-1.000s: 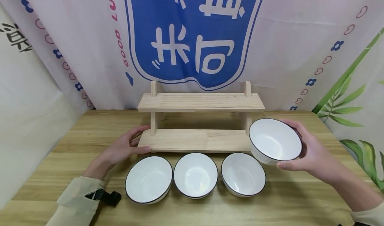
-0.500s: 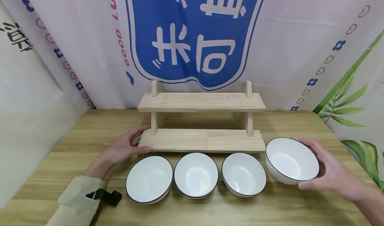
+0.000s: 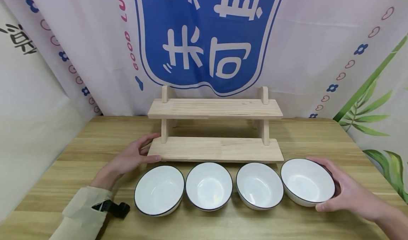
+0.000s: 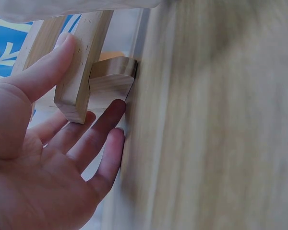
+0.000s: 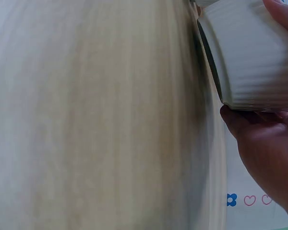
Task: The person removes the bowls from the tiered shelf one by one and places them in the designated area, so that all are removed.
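My right hand [image 3: 347,194] grips a white bowl [image 3: 307,180] with a dark rim, thumb at the near side and fingers round the far side. It is the rightmost in a row of several similar bowls. The right wrist view shows its ribbed outer wall [image 5: 254,57] low over the table; whether its whole base touches is hard to tell. At the left, my left hand [image 3: 132,157] holds the end of the lower board of a two-tier wooden shelf [image 3: 216,149]. In the left wrist view its thumb lies on one face of the board [image 4: 79,72], fingers on the other side.
A left bowl [image 3: 159,190], a middle bowl [image 3: 209,186] and a third bowl [image 3: 259,186] stand along the shelf's front on the wooden table [image 3: 204,227]. Behind the shelf hangs a printed curtain [image 3: 302,56]. A black strap [image 3: 111,209] is round my left sleeve.
My right hand has carried its bowl from beside the shelf's right end, first right, then toward me and down to the row's right end. The left hand keeps its place on the shelf.
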Demonstrator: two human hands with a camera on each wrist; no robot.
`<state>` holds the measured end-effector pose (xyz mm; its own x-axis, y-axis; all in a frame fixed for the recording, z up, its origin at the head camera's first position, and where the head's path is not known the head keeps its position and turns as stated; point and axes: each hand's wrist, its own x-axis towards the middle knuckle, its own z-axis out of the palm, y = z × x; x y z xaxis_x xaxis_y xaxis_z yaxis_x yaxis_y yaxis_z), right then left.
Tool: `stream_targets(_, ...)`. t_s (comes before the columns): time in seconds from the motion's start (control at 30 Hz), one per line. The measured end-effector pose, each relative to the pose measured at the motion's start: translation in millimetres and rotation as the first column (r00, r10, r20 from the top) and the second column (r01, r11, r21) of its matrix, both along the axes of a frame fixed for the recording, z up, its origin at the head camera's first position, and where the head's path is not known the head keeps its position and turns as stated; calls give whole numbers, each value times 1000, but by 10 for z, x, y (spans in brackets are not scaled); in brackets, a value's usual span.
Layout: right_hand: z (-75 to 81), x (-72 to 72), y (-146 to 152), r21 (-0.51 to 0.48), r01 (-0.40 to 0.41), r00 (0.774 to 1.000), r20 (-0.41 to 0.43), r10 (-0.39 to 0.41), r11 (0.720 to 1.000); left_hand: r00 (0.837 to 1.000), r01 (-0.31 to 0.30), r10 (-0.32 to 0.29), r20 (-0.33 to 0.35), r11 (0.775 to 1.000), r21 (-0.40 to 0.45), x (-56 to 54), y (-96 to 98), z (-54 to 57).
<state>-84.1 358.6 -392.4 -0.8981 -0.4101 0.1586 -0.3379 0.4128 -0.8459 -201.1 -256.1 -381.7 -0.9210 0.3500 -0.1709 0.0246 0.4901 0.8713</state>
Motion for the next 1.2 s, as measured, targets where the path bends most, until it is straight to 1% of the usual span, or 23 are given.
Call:
stream_targets(0.1,-37,-2,24,-19,-19,1000,23,20,1000,1000,1,-1,2,1000,-4,-4,6,0)
stream_targets(0.2,-41,-1,45,6,-16,1000,24,16,1000,1000,3,-3,0,1000,-9,-10,6,-1)
stream_targets(0.33,-7,11,46,44,-13,999,35,11,999,1000,7,-8,-8,1000,-13,-11,2,2)
stream_targets(0.53,64,19,-16,22,-34,995,94,32,999,1000,11,-12,-12,1000,-21,-12,-9,14)
stream_targets(0.6,78,13,-31,28,-38,995,97,35,999,1000,9,-9,-8,1000,-21,-7,-10,14)
stream_targets(0.77,82,-15,-22,57,-58,995,83,53,997,1000,-3,3,2,1000,-17,6,-19,4)
stream_targets(0.9,45,-38,18,79,-103,994,37,100,992,1000,-7,7,-5,1000,-28,13,-26,13)
stream_targets(1.0,44,-57,61,91,-108,994,21,106,990,1000,-6,6,-11,1000,-27,7,-13,22)
stream_targets(1.13,92,-109,103,115,-75,997,-16,77,991,1000,14,-14,-17,1000,-13,-9,14,28)
stream_targets(1.2,134,-157,108,113,-59,997,-41,64,992,999,22,-23,-41,1000,-20,-18,17,46)
